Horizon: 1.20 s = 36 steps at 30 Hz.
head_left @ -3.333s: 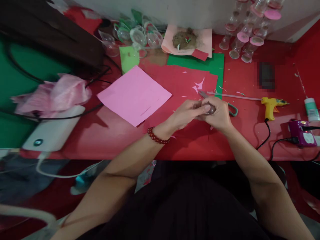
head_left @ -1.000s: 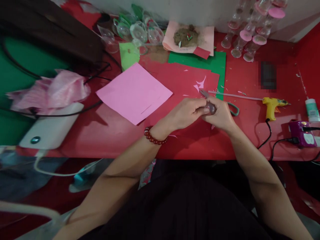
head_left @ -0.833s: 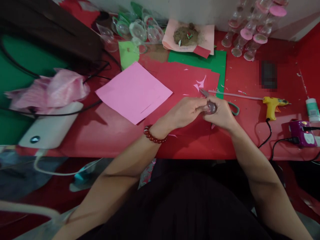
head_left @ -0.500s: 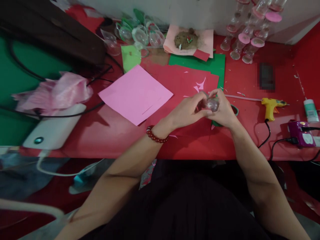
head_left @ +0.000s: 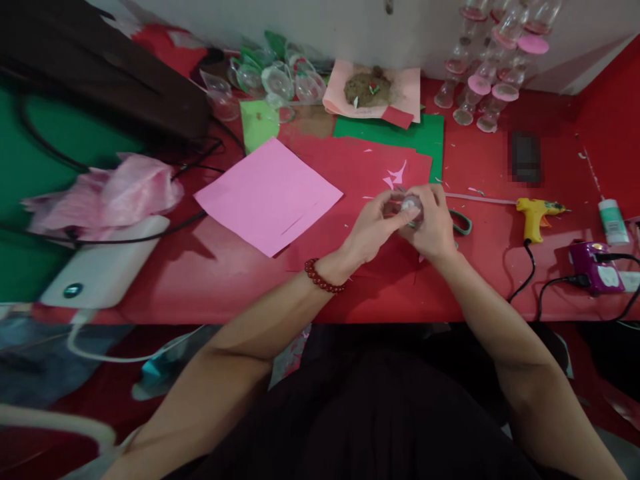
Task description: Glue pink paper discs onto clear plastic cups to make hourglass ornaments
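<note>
Both my hands are wrapped round a small clear plastic bottle piece, rounded at the end, above red paper. My left hand, with a red bead bracelet at the wrist, grips it from the left, thumb lying across its front. From the other side my right hand closes on it, hiding much of it. Just right of my right hand lies the green handle of scissors, partly covered. Pink paper scraps lie beyond my fingers on the red paper. Left of my hands is a pink paper sheet.
A yellow glue gun lies right, near a purple power adapter and a white-green bottle. Hourglass-like clear plastic pieces stand at the back right. A tray of brown powder and clear plastic cups line the wall.
My hands have drawn closer together and slightly left, and the bottle piece has turned between them. More of the scissors handle shows. The whole view has shifted a little.
</note>
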Each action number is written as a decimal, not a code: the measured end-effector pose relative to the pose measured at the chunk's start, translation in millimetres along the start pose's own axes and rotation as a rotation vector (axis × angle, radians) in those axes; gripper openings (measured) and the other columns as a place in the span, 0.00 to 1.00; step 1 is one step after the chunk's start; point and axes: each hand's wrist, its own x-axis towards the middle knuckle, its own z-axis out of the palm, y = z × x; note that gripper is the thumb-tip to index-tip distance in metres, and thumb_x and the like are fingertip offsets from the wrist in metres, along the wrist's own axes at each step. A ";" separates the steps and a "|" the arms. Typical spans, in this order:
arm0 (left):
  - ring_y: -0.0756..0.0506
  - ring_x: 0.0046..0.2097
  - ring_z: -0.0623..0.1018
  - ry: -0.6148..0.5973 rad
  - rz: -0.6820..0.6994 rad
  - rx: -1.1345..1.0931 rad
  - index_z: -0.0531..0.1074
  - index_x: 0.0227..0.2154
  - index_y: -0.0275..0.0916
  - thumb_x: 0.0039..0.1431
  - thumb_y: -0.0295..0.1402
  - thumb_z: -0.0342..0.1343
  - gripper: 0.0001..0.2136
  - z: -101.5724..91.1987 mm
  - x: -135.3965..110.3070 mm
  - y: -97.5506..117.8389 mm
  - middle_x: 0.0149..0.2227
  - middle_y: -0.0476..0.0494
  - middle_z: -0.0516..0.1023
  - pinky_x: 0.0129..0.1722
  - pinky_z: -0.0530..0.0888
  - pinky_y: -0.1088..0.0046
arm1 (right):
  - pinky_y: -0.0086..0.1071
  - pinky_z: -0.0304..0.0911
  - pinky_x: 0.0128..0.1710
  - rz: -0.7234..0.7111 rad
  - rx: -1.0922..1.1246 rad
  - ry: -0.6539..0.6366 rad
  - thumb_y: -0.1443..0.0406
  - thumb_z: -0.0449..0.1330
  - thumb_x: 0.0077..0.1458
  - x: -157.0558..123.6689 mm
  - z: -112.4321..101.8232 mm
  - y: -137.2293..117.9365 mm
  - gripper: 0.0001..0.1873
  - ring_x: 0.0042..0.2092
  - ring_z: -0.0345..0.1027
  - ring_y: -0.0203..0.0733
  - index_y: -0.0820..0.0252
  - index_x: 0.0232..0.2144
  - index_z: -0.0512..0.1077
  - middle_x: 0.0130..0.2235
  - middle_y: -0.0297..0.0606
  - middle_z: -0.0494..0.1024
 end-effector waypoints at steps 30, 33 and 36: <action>0.46 0.37 0.80 -0.058 0.329 0.758 0.75 0.37 0.40 0.75 0.42 0.51 0.14 -14.7 -5.5 22.6 0.35 0.44 0.81 0.41 0.77 0.68 | 0.41 0.65 0.44 -0.061 0.282 -0.089 0.65 0.64 0.50 11.3 -4.4 5.8 0.10 0.41 0.68 0.44 0.52 0.36 0.67 0.36 0.34 0.73; 0.45 0.43 0.81 0.014 0.542 0.840 0.77 0.43 0.40 0.71 0.43 0.58 0.12 -14.9 -6.5 20.0 0.44 0.41 0.83 0.43 0.77 0.68 | 0.41 0.66 0.45 -0.012 0.273 -0.081 0.66 0.64 0.47 9.8 -3.1 7.3 0.14 0.41 0.69 0.44 0.52 0.37 0.67 0.38 0.34 0.74; 0.46 0.41 0.81 -0.008 0.616 0.789 0.80 0.42 0.41 0.66 0.38 0.65 0.07 -13.1 -7.0 17.0 0.42 0.43 0.84 0.43 0.77 0.69 | 0.41 0.67 0.45 -0.029 0.244 -0.062 0.66 0.62 0.44 8.6 -1.4 6.9 0.14 0.41 0.69 0.45 0.52 0.36 0.67 0.38 0.35 0.74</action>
